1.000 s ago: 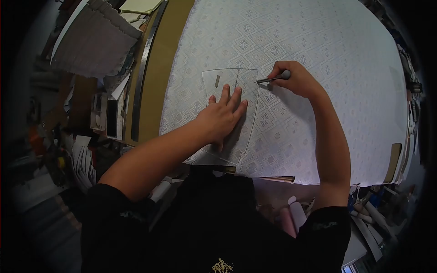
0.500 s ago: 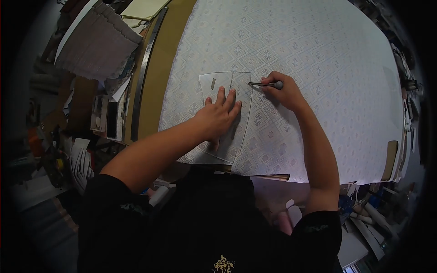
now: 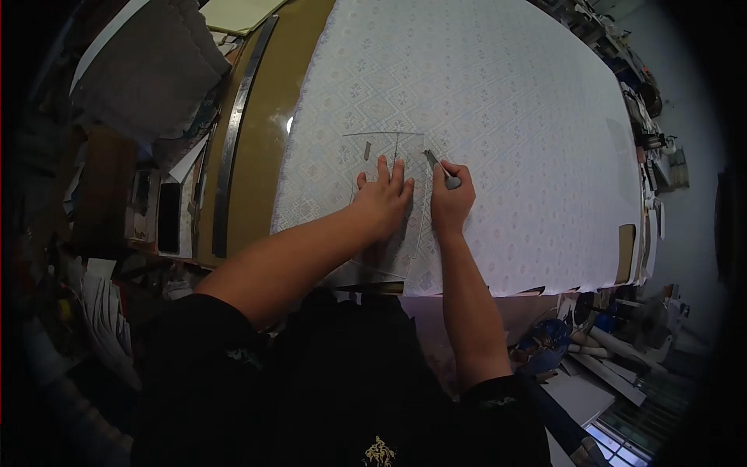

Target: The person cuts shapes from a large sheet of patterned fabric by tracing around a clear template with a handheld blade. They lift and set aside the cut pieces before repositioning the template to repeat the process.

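Observation:
A clear flat template (image 3: 358, 159) with dark edge lines lies on the pale, diamond-patterned sheet (image 3: 529, 132). My left hand (image 3: 379, 208) rests flat on the template with its fingers spread, holding nothing. Beside the template's right edge, my right hand (image 3: 454, 198) is closed around a slim, pointed tool with a rounded grey end (image 3: 452, 183). Its tip is by the template's upper right corner; whether it touches the sheet is hard to tell. My palm hides part of the template's middle.
A long metal straightedge (image 3: 240, 132) lies on the brown board (image 3: 272, 101) left of the sheet. Grey fabric (image 3: 144, 74) is piled at the upper left. White strips (image 3: 101, 292) hang at the left. Rolls and clutter (image 3: 595, 342) stand at the lower right.
My right hand has moved left and down, turning the tool so that its rounded end points lower. My left hand keeps its place on the template. The whole view has shifted slightly.

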Tool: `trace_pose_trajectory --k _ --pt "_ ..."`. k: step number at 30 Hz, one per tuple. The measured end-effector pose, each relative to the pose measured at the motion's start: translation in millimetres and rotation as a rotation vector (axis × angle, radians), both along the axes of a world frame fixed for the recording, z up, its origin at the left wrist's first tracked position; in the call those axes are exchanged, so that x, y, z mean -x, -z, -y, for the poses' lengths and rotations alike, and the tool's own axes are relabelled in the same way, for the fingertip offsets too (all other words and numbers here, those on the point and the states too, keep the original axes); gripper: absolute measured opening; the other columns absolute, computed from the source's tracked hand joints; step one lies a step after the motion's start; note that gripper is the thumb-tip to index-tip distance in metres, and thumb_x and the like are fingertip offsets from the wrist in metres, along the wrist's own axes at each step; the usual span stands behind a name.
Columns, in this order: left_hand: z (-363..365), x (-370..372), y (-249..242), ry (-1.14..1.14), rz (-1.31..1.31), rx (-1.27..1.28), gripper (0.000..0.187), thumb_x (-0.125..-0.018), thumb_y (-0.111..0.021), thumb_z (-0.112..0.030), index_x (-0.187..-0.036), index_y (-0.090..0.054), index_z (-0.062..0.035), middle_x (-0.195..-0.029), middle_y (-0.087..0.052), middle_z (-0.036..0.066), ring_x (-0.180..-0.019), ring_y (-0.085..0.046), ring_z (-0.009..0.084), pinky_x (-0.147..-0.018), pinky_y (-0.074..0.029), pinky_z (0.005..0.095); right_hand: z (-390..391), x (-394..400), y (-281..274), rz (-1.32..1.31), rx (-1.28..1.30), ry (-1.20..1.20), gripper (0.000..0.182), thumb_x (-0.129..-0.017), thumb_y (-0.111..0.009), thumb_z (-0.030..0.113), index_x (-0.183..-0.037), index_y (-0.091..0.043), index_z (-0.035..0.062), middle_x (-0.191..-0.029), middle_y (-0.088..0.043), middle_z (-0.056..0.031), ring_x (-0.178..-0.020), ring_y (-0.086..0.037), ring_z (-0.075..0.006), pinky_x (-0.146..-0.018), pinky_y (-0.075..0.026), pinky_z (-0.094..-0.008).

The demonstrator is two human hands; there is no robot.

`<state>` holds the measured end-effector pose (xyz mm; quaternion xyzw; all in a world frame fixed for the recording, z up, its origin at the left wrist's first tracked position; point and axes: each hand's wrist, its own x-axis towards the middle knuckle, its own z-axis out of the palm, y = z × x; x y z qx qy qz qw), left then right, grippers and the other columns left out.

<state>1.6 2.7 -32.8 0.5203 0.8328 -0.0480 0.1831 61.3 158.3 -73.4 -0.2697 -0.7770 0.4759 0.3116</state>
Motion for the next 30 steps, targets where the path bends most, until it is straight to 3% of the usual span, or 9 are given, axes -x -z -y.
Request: trace_pose_trajectory --k 6,8,11,16,19,24,27,29,30 --pt "-3 -8 47 -0.073 -0.22 -0.348 0.136 -0.053 -0.1 -0.045 -0.161 -0.033 0.0038 -0.167 -0.018 0.04 -0.149 -0.025 0.0649 -0.097 -0.051 0.0738 12 16 -16 0.124 -0.149 0.142 0.016 -0.091 -0.077 0.014 -0.1 -0.072 0.0013 -0.093 -0.077 -0.0181 -0.083 -0.075 -0.0302 -0.077 -0.057 -0.0395" --pt "-1 2 -15 0.052 0.019 0.053 0.142 -0.049 -0.1 -0.05 -0.161 -0.032 0.0054 -0.167 -0.018 0.041 -0.149 -0.023 0.0665 -0.095 -0.052 0.0752 8 24 -24 0.144 -0.151 0.099 0.016 -0.09 -0.077 0.014 -0.099 -0.072 0.0017 -0.093 -0.077 -0.0186 -0.083 -0.075 -0.0318 -0.077 -0.056 -0.0402" --pt "-4 2 -18 0.085 -0.003 0.122 0.15 -0.046 -0.101 -0.055 -0.162 -0.028 0.0062 -0.167 -0.016 0.042 -0.149 -0.02 0.0675 -0.094 -0.051 0.0761 0 32 -29 0.243 -0.191 0.091 0.018 -0.091 -0.077 0.016 -0.1 -0.072 0.0016 -0.095 -0.078 -0.0189 -0.084 -0.075 -0.0323 -0.078 -0.056 -0.0411" --pt "-4 4 -22 0.128 -0.016 0.168 0.157 -0.043 -0.102 -0.057 -0.164 -0.024 0.0054 -0.168 -0.013 0.041 -0.149 -0.018 0.0671 -0.094 -0.052 0.0755 -15 48 -26 0.285 -0.191 0.039 0.021 -0.091 -0.079 0.017 -0.101 -0.073 -0.0008 -0.095 -0.077 -0.0144 -0.087 -0.071 -0.0199 -0.081 -0.054 -0.0343" --pt "-6 4 -20 0.116 -0.005 0.16 0.157 -0.043 -0.102 -0.056 -0.164 -0.023 0.0054 -0.168 -0.012 0.041 -0.149 -0.018 0.0669 -0.095 -0.052 0.0747 -14 42 -21 0.22 -0.174 0.019 0.02 -0.093 -0.077 0.018 -0.103 -0.072 0.0015 -0.1 -0.078 -0.0171 -0.093 -0.075 -0.0287 -0.084 -0.055 -0.0379" --pt "-3 4 -27 0.116 0.018 0.166 0.155 -0.044 -0.102 -0.056 -0.163 -0.024 0.0057 -0.168 -0.014 0.041 -0.151 -0.017 0.066 -0.096 -0.052 0.0741 -17 36 -6 0.169 -0.127 -0.012 0.02 -0.094 -0.077 0.017 -0.105 -0.073 0.0016 -0.1 -0.078 -0.0159 -0.093 -0.074 -0.0271 -0.085 -0.055 -0.0373" --pt "0 2 -28 0.035 0.061 0.116 0.151 -0.046 -0.102 -0.052 -0.165 -0.026 0.0021 -0.169 -0.016 0.038 -0.15 -0.019 0.0642 -0.098 -0.045 0.0773 -23 37 -9 0.18 -0.12 -0.05 0.018 -0.094 -0.077 0.016 -0.105 -0.073 0.0017 -0.098 -0.078 -0.0148 -0.09 -0.073 -0.0247 -0.083 -0.055 -0.0359" --pt "2 2 -31 0.021 0.076 0.088 0.126 -0.065 -0.096 -0.045 -0.164 -0.031 -0.0008 -0.17 -0.018 0.036 -0.152 -0.019 0.0619 -0.1 -0.045 0.0767 -30 38 -14 0.197 -0.121 -0.086 0.018 -0.094 -0.077 0.015 -0.105 -0.073 0.0018 -0.097 -0.078 -0.014 -0.088 -0.073 -0.0222 -0.082 -0.055 -0.0343" --pt "2 1 -23 0.001 0.069 0.097 0.126 -0.065 -0.096 -0.045 -0.164 -0.031 -0.0008 -0.17 -0.018 0.036 -0.152 -0.019 0.0619 -0.1 -0.045 0.0767 -34 39 -24 0.246 -0.054 -0.139 0.018 -0.093 -0.078 0.015 -0.105 -0.074 0.0019 -0.096 -0.078 -0.0125 -0.086 -0.072 -0.0193 -0.08 -0.055 -0.0325"
